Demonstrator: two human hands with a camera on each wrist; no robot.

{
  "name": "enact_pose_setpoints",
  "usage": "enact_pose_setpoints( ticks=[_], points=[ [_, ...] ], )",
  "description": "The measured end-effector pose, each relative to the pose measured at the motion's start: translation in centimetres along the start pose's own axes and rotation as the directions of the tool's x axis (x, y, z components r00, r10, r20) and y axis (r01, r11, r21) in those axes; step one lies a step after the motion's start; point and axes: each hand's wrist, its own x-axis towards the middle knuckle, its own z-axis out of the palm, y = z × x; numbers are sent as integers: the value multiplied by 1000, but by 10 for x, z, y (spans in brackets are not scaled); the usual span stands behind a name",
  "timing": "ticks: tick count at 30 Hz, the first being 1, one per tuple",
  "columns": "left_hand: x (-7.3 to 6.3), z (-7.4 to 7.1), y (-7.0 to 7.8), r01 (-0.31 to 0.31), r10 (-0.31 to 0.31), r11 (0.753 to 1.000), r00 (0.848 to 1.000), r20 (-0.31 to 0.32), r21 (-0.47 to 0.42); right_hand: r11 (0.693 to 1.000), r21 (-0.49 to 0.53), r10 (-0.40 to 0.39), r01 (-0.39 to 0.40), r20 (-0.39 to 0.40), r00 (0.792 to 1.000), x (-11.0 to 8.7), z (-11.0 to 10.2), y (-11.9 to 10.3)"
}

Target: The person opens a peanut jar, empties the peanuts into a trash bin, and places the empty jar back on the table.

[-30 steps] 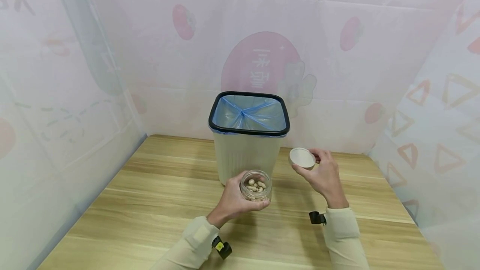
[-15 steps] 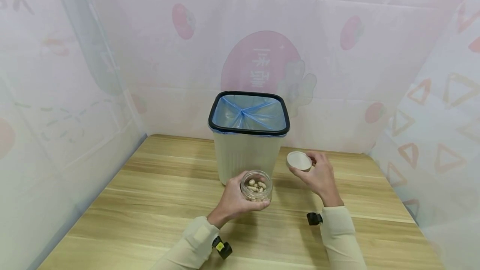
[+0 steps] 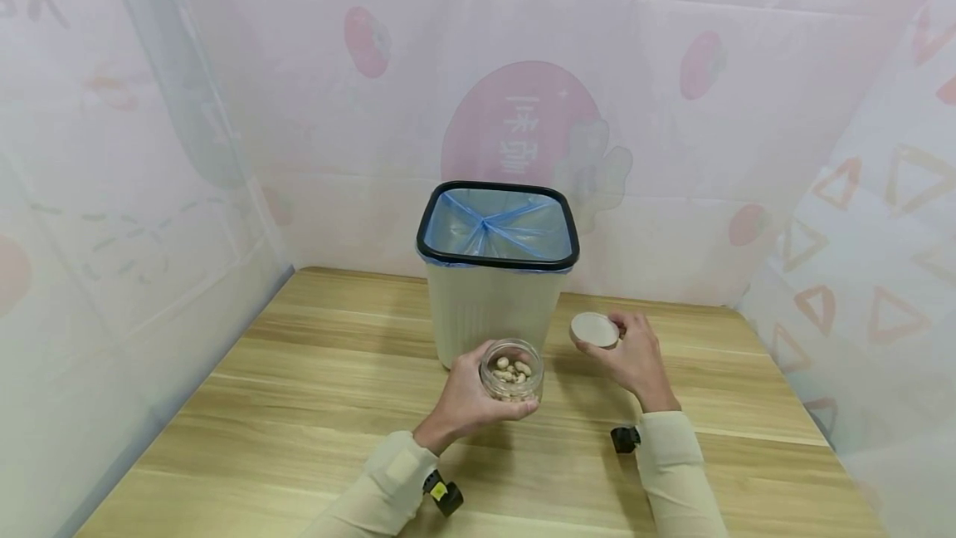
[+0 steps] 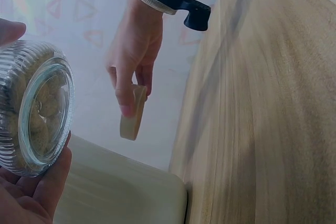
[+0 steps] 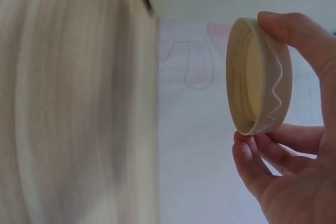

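Observation:
My left hand point(image 3: 472, 393) grips a clear glass jar point(image 3: 512, 393) in front of the bin, its mouth uncovered and several peanuts point(image 3: 511, 371) inside. The left wrist view shows the ribbed side and round base of the jar point(image 4: 44, 114), held above the table. To the right, my right hand point(image 3: 635, 359) pinches a round cream lid point(image 3: 594, 329) by its rim between thumb and fingers. In the right wrist view the lid point(image 5: 262, 77) stands on edge in that camera's picture, its hollow underside partly seen. Jar and lid are apart.
Behind the jar stands a cream waste bin point(image 3: 489, 305) with a black rim and a blue bag liner point(image 3: 493, 227). A wood-grain table point(image 3: 314, 405) lies beneath. Printed cloth walls point(image 3: 373, 131) close off the back and both sides.
My right hand has shifted a little to the left and down with the lid, coming lower over the table. The left hand and the jar have stayed almost still.

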Motion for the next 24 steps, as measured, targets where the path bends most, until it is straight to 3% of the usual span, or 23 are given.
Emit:
enact_pose_setpoints(
  ticks=[10, 24],
  points=[
    [0, 0, 0, 13, -13, 1000, 1000, 7, -5, 1000, -7, 11, -11, 23, 1000, 2, 9, 17],
    [0, 0, -1, 17, -17, 1000, 1000, 9, -4, 997, -39, 78, -73, 147, 986, 0, 14, 28]
  ],
)
